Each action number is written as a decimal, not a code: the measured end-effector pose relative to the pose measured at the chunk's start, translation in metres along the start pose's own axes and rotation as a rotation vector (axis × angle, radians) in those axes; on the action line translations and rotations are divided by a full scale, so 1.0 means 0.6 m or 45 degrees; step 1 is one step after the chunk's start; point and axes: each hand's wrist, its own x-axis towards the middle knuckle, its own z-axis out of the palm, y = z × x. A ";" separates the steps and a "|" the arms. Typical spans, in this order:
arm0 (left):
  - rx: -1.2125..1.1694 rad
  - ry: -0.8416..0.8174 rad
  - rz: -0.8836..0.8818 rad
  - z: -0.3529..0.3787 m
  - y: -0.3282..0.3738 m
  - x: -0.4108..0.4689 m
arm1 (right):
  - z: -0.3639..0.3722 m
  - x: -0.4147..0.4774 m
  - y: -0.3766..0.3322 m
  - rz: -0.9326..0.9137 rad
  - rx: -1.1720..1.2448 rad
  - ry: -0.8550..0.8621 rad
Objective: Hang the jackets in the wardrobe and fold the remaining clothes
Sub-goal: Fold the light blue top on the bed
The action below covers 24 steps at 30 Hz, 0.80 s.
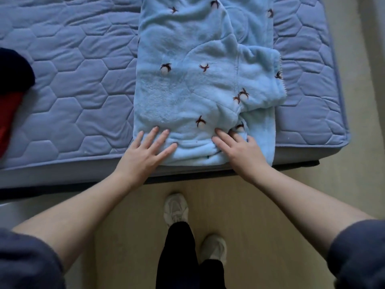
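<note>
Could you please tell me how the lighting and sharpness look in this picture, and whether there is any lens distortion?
Head view: soft, even light, no glare on the blue fleece garment; a dark shadow only under the mattress edge; wide-angle bowing curves that edge; focus is slightly soft throughout, and the dark and red garment at the left border is blurriest.

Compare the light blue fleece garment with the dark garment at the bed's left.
The fleece garment is pale blue with small brown-and-white motifs; the dark garment is navy and red. The fleece garment shows mostly in view; the dark garment is largely cut off. Left hand and right hand rest on the fleece garment; neither touches the dark garment. Both lie on the mattress.
</note>
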 end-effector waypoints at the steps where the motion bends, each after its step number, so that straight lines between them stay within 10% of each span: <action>1: -0.001 -0.013 -0.052 -0.006 0.002 -0.003 | 0.000 0.000 -0.005 0.014 -0.018 -0.036; 11: -0.366 -0.285 -0.186 -0.092 0.011 -0.031 | -0.069 -0.032 -0.016 0.055 0.157 -0.324; 18: -0.543 -0.899 -0.174 -0.221 0.053 -0.061 | -0.203 -0.089 -0.024 -0.028 0.312 -0.953; 24: -0.938 -1.005 -0.356 -0.307 -0.031 0.014 | -0.324 0.001 0.040 0.043 0.648 -1.248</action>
